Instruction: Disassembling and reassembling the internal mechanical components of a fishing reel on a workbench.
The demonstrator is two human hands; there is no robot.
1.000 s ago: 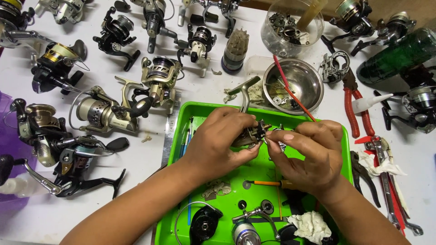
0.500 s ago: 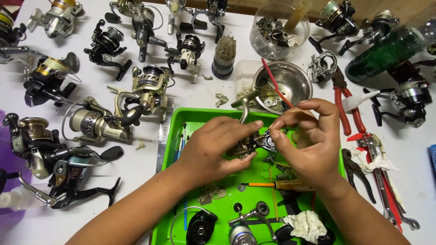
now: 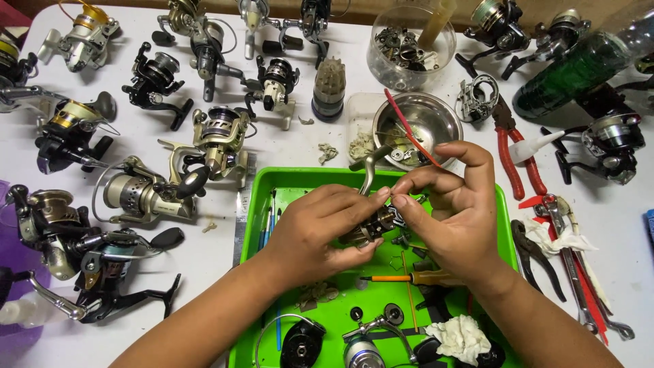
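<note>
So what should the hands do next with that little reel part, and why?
Probably keep the left hand gripping the reel body steady while the right hand eases its pinched fingertips onto the top of it. Both hands meet there over the green tray, so anything that slips should land inside. What the fingertips pinch is too small to tell.

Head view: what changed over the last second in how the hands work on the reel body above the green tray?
The right hand lifted and brought its fingertips up to the top of the reel body, index finger now raised. The left hand kept its grip on the reel body, fingertips meeting the right's. The green tray, steel bowl and surrounding reels did not move on the table.
</note>
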